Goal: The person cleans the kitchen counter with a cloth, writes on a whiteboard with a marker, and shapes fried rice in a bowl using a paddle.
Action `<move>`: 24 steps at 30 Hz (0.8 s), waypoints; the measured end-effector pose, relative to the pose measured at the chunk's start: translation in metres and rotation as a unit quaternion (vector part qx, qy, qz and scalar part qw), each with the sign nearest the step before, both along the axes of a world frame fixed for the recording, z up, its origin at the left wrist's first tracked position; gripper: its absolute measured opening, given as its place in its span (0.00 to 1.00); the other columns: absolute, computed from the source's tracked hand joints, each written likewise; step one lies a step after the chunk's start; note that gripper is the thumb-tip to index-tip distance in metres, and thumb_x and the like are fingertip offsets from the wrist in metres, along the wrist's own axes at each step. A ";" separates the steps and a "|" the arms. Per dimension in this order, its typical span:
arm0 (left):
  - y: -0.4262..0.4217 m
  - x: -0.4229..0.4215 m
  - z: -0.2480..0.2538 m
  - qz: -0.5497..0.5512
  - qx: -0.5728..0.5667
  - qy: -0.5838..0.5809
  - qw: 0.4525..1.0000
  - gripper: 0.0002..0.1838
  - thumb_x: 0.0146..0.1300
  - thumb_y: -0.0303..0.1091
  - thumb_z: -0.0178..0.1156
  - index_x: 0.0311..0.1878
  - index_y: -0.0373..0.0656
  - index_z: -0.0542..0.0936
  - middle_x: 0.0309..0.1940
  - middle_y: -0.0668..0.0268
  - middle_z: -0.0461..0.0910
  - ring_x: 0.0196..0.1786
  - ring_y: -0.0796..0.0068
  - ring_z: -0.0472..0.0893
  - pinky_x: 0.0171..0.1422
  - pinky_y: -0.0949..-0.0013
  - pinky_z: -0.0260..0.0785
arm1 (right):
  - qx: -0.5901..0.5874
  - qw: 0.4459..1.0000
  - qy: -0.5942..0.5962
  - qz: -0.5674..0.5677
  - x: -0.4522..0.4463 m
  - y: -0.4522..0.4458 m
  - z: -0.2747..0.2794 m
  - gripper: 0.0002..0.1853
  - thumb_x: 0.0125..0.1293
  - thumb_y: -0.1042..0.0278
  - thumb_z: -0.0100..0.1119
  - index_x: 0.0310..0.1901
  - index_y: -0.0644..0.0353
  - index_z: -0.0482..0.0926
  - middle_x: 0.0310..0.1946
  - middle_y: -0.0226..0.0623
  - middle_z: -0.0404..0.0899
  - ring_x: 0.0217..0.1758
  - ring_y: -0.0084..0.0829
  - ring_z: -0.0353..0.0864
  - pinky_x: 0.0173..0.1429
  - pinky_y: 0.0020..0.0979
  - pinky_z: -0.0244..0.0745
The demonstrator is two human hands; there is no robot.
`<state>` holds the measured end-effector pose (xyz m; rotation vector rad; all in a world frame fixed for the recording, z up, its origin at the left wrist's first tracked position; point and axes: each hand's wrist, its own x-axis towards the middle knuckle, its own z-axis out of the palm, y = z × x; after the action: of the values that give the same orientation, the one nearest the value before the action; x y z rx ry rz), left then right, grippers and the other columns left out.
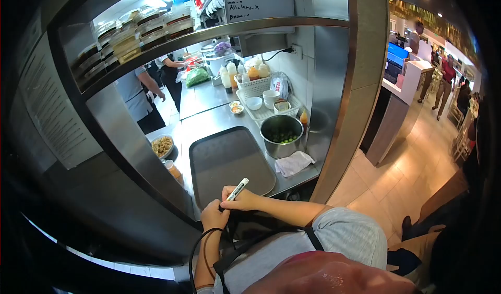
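White pen [239,189] gripped in the right hand [241,200], by the near end of the big tray [229,158].
The pen might drop if the grip gets loose, or its low end might mark the left hand [213,214] if it slips. The right arm reaches in sideways. The left hand is curled close by; I can't tell if it holds something.

That serving tray [235,156] looks matt plastic to me; near it, a smooth plastic marker [239,189], shiny metal pot [283,150] and cloth towel [295,163].
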<state>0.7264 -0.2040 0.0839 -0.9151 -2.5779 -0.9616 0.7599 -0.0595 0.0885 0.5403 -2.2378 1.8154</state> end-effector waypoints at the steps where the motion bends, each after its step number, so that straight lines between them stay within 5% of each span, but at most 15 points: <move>1: -0.003 0.002 -0.001 0.005 -0.006 -0.008 1.000 0.12 0.42 0.38 0.59 0.22 0.40 0.70 0.20 0.55 0.71 0.27 0.53 0.72 0.30 0.57 0.63 | -0.023 0.999 -0.015 0.015 0.000 -0.003 -0.001 0.10 0.52 0.66 0.57 0.32 0.58 0.68 0.20 0.24 0.68 0.22 0.14 0.64 0.24 0.18 0.59; 6: -0.023 0.002 -0.009 0.016 -0.021 -0.036 0.999 0.12 0.42 0.39 0.60 0.23 0.41 0.72 0.22 0.56 0.73 0.29 0.53 0.73 0.31 0.59 0.64 | -0.147 0.986 -0.078 0.027 -0.001 0.000 -0.002 0.15 0.57 0.58 0.51 0.39 0.59 0.66 0.18 0.25 0.66 0.17 0.15 0.63 0.21 0.18 0.59; 10: -0.028 0.006 -0.005 0.011 -0.017 -0.058 0.998 0.13 0.43 0.40 0.60 0.23 0.40 0.72 0.22 0.55 0.74 0.29 0.53 0.74 0.30 0.60 0.64 | -0.107 0.993 -0.038 -0.020 0.001 0.003 0.010 0.17 0.62 0.52 0.39 0.32 0.60 0.68 0.16 0.27 0.64 0.15 0.15 0.60 0.19 0.17 0.56; 13: -0.028 0.005 -0.016 0.007 0.060 -0.062 0.996 0.13 0.42 0.38 0.63 0.21 0.40 0.70 0.16 0.59 0.72 0.21 0.61 0.73 0.26 0.66 0.63 | -0.108 0.990 -0.079 -0.049 -0.003 -0.004 0.008 0.20 0.63 0.52 0.37 0.24 0.59 0.67 0.13 0.27 0.62 0.14 0.16 0.59 0.19 0.18 0.54; 17: -0.032 -0.002 -0.024 -0.034 0.242 -0.195 0.950 0.19 0.37 0.36 0.68 0.27 0.42 0.67 0.17 0.69 0.71 0.21 0.82 0.69 0.26 0.74 0.63 | -0.138 0.985 0.001 -0.099 -0.014 -0.017 -0.006 0.21 0.63 0.53 0.36 0.18 0.58 0.64 0.11 0.27 0.60 0.14 0.17 0.57 0.18 0.20 0.52; 24: -0.005 -0.029 -0.059 -0.027 0.362 -0.192 0.912 0.14 0.43 0.30 0.58 0.34 0.39 0.67 0.13 0.75 0.62 0.17 0.87 0.59 0.20 0.81 0.51 | -0.072 0.989 -0.091 -0.091 -0.055 0.000 -0.007 0.19 0.62 0.55 0.37 0.19 0.57 0.64 0.12 0.27 0.61 0.12 0.17 0.59 0.17 0.20 0.55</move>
<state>0.6978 -0.2093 0.0252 -0.6191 -2.1378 -2.0859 0.7052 -0.0597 0.0818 0.1435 -2.1622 1.9782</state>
